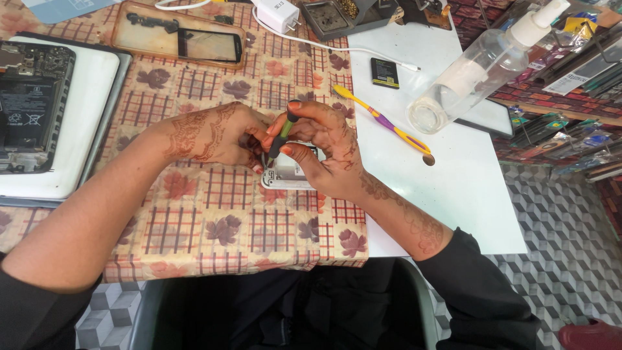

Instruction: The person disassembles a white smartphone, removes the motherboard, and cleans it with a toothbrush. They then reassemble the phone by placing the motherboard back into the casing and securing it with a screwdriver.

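The right hand (324, 139) is closed around a small screwdriver (282, 135) with a dark green grip, holding it nearly upright with its tip down on a small white opened device (288, 174) that lies near the middle of the worktop (453, 188), on the checked floral cloth (214, 214). The left hand (223, 135) is curled against the device's left edge, its fingertips pinching down beside the tool tip to steady it (whether it grips a loose part there cannot be told).

Judging from the exposed inside of the device, its cover is already off and the work is somewhere in the middle: the screwdriver is at a screw or fitting, and nothing shows the device closed up again.

Toward the left edge of the worktop a larger opened phone (29, 107) rests on a white pad (84, 116). At the far edge lie a phone front frame (178, 42) and a white charger plug (277, 14). On the bare white part to the right sit a yellow and purple toothbrush (382, 120), a small black battery (385, 72) and a clear spray bottle (483, 68) lying tilted. The floor (564, 214) has a grey cube-pattern tiling, and racks of packaged goods fill the right corner.
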